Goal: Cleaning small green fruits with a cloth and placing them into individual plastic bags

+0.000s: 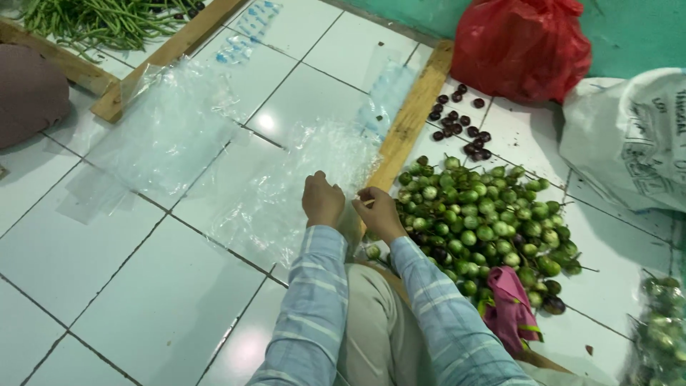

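fingertips of both hands are hidden; the green beans (93, 21) are cut off at top.

White tiles (143, 286), dark grout. Green eggplants (486, 221), a few purple. Dark, perhaps maroon, fruits (461, 118). Red bag (522, 43). Teal wall (636, 32). Pink cloth (511, 304). Blue-and-white plaid sleeves (436, 314). Green beans (93, 21).

Red plastic bag (522, 46) top right, printed white sack (629, 136) beside it

Thin plastic on glossy tile

The clear plastic bag (314, 164) looks crinkled and shiny; floor tiles (143, 286) gleam smooth; the wooden plank (411, 118) is matt; the sleeves (314, 286) are woven cloth.
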